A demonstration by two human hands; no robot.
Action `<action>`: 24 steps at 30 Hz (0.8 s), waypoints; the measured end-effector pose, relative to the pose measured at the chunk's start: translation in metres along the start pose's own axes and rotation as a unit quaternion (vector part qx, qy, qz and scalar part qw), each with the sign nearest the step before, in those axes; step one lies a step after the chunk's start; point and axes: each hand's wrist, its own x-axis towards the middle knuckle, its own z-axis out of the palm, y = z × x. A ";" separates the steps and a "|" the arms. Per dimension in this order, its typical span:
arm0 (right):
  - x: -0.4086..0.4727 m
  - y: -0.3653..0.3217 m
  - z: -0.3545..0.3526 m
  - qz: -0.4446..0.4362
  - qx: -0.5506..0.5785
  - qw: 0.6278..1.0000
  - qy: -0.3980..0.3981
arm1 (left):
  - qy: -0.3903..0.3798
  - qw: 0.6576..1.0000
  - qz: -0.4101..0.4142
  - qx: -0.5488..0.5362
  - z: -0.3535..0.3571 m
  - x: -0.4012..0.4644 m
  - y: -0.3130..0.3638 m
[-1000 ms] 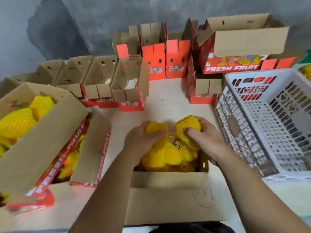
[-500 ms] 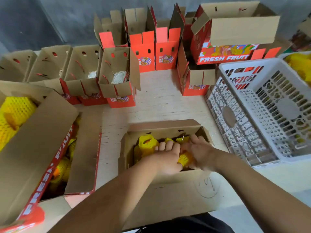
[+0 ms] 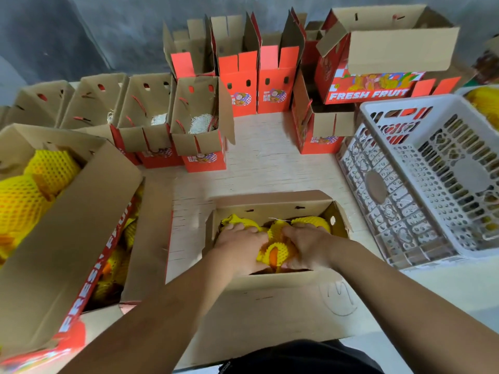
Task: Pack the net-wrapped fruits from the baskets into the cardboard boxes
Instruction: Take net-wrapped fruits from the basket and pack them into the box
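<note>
Yellow foam netting fills the far left: wrapped fruits piled in a large open carton [image 3: 67,238] with "FRESH" lettering along its red side. Behind it, a row of small open red-and-brown boxes [image 3: 199,125], some with white shredded padding inside; taller red boxes [image 3: 237,76] stand further back against the grey wall. Centre, on the pale surface [image 3: 259,163], the open cardboard box [image 3: 270,300] sits right in front of me, flaps spread, a pen mark scrawled on the near flap. Net-wrapped fruits [image 3: 275,249] lie inside it, orange skin showing through the mesh of one. My left hand [image 3: 240,244] presses down on the fruits at the box's left, fingers spread and fairly flat, not closed around any. My right hand [image 3: 307,244] is beside it, fingers curled round the middle netted fruit. Right, a white plastic basket [image 3: 421,179], its perforated bottom bare. At the far right edge, more yellow netted fruit [image 3: 483,101], partly cut off.
</note>
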 end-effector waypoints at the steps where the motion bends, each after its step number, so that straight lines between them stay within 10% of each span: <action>1: 0.002 -0.002 0.000 0.006 -0.020 1.000 -0.003 | -0.010 0.999 0.003 0.036 0.001 0.002 0.004; 17: 0.003 -0.013 -0.001 0.040 -0.034 0.999 0.005 | 0.050 0.999 0.002 -0.011 -0.005 -0.001 0.010; 21: -0.019 0.021 -0.009 0.177 -0.026 0.979 0.094 | 0.156 0.975 -0.008 -0.161 -0.005 0.006 0.024; 24: -0.011 0.012 -0.009 0.227 -0.049 0.971 0.061 | 0.085 0.987 0.027 -0.133 -0.004 0.023 0.039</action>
